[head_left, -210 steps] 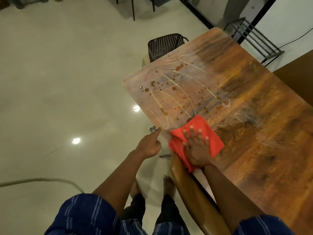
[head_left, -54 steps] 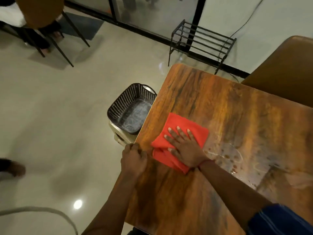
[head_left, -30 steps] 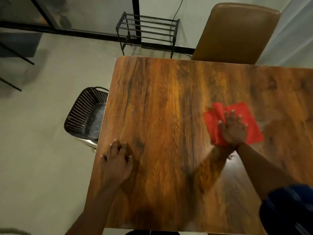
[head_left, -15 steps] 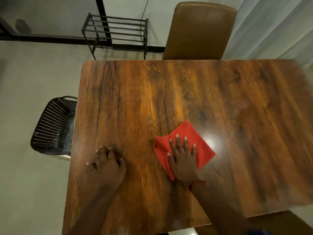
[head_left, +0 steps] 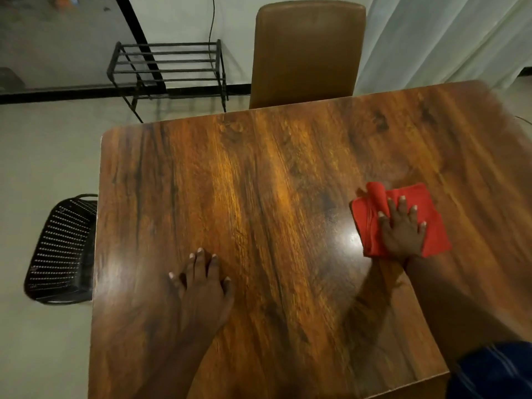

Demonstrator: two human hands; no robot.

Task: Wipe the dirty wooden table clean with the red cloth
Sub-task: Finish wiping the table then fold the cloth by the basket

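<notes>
The wooden table [head_left: 259,182] fills the middle of the view, glossy, with no stains that I can make out. A folded red cloth [head_left: 434,226] lies flat on its right part, one corner bunched up at the top left. My right hand [head_left: 403,228] presses down on the cloth with fingers spread. My left hand [head_left: 201,283] rests palm down on the bare wood near the left front, fingers apart, holding nothing.
A brown padded chair [head_left: 308,50] stands at the table's far edge. A black perforated basket [head_left: 57,249] sits on the floor left of the table. A black metal rack [head_left: 167,67] stands by the wall behind. Pale curtains hang at the back right.
My right hand has slid the red cloth from the table's middle out to the right. My left hand stays planted on the wood.
</notes>
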